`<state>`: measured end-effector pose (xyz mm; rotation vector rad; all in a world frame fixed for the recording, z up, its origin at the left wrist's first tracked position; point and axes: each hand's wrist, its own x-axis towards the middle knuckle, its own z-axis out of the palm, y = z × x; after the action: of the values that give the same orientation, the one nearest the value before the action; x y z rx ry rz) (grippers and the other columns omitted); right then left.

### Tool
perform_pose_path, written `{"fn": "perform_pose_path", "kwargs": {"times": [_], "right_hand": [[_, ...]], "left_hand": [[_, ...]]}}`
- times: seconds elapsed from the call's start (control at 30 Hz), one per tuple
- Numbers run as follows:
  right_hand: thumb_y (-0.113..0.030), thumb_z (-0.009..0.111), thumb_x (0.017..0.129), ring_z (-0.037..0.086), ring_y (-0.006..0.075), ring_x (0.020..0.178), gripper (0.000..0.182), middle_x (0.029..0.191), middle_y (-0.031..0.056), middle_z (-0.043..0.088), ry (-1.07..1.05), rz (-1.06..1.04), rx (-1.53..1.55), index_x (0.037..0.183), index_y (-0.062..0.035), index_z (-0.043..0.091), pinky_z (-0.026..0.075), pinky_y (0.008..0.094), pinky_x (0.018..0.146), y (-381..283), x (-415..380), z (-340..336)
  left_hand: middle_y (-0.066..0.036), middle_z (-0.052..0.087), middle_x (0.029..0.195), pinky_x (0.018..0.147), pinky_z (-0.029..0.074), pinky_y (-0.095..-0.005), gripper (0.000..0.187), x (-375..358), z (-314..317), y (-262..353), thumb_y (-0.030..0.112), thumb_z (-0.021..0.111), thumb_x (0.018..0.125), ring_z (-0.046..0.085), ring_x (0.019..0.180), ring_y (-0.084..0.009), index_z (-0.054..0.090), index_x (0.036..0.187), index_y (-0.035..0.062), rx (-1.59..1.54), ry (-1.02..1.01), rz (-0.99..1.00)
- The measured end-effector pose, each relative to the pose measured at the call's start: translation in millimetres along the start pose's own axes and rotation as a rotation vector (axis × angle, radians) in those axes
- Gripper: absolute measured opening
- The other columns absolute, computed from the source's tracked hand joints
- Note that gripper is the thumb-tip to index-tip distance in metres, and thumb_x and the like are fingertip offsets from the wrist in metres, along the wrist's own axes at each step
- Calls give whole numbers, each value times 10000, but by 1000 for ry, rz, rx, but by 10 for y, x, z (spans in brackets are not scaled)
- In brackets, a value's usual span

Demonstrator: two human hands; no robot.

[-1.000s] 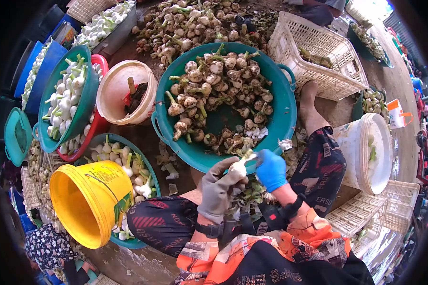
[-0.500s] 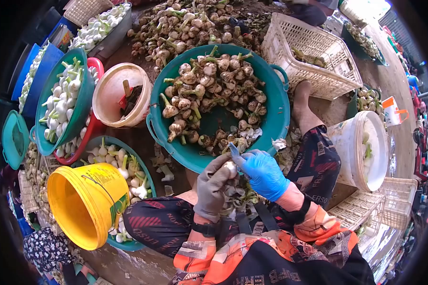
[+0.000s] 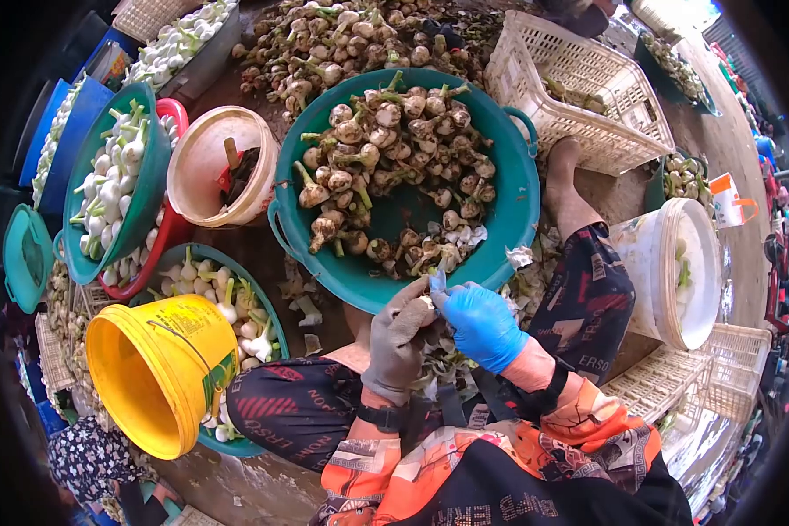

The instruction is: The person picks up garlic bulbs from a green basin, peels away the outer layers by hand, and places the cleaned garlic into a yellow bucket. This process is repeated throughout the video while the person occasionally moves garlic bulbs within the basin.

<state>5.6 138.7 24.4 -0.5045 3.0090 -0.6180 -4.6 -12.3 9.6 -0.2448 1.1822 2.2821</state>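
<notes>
My left hand (image 3: 396,344), in a grey glove, is closed round a small pale garlic bulb (image 3: 426,302) in front of my lap. My right hand (image 3: 484,328), in a blue glove, meets it from the right, thumb and fingers pinched at the bulb. A loose blue-grey glove tip sticks up above the fingers. Both hands mostly cover the bulb. Just beyond them stands a green basin (image 3: 342,285) with soil-stained garlic bulbs (image 3: 384,136) and papery skins at its near edge. Peelings (image 3: 447,361) lie below my hands.
Left stand a yellow bucket (image 3: 140,377), a white bucket (image 3: 184,175) with a wooden-handled tool, and basins of cleaned garlic (image 3: 110,193). Right are a plastic crate (image 3: 579,114) and a white bucket (image 3: 649,272) holding bulbs. A garlic heap (image 3: 351,39) lies behind; another person (image 3: 88,456) sits lower left.
My hands have shifted slightly and turned over the bulb, so less of it shows. The view has moved a little; the basin and buckets stand as before.
</notes>
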Motion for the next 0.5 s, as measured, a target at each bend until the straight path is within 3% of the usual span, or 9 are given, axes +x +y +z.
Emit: {"fn": "perform_pose_path", "kwargs": {"times": [0.23,0.33,0.43,0.5], "right_hand": [[-20,567,719,572,336,687,345,751,124,571,111,56,195,1063,0,584,465,401,580,-56,7,110],[-13,550,794,612,286,722,266,836,139,624,-73,373,321,1055,12,592,488,367,621,-63,56,158],[-68,559,850,622,270,723,157,835,194,647,-139,815,1275,970,0,635,478,354,632,101,2,359],[-93,577,860,610,248,700,154,834,198,643,-13,827,1236,969,0,632,470,346,644,125,-69,429]], "left_hand": [[-67,656,966,687,479,-213,420,31,-57,-29,206,523,914,598,790,-94,535,1236,-64,31,22,3],[-77,654,984,737,490,-226,425,26,-68,-19,200,531,908,612,834,-112,531,1245,-58,194,17,17],[-82,652,1004,767,494,-232,398,24,-74,12,169,534,905,617,872,-125,546,1230,-59,222,-58,22],[-71,653,978,732,493,-224,385,29,12,1,180,546,909,607,839,-110,562,1208,-61,176,-7,32]]}}
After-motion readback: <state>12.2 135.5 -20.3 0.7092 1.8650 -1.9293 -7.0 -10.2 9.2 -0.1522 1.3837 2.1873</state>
